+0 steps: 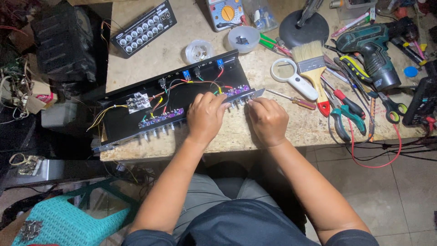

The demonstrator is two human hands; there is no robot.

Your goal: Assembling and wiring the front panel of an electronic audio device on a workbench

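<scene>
A long black metal chassis (136, 116) lies slanted on the workbench, with purple circuit boards (161, 117) and coloured wires inside. A row of control shafts sticks out of its front panel (154, 133). My left hand (205, 116) rests over the front panel near the right end, fingers curled on the board edge. My right hand (268, 120) is closed at the chassis's right end, fingertips pinching a shaft or nut there. What it pinches is hidden.
A paintbrush (312, 64), magnifying glass (287, 73), small screwdriver (291, 99), pliers (348, 120), scissors (391, 107) and a green cordless drill (371, 50) lie to the right. Two small bowls (243, 38), a multimeter (225, 13) and a black knob panel (143, 28) sit behind.
</scene>
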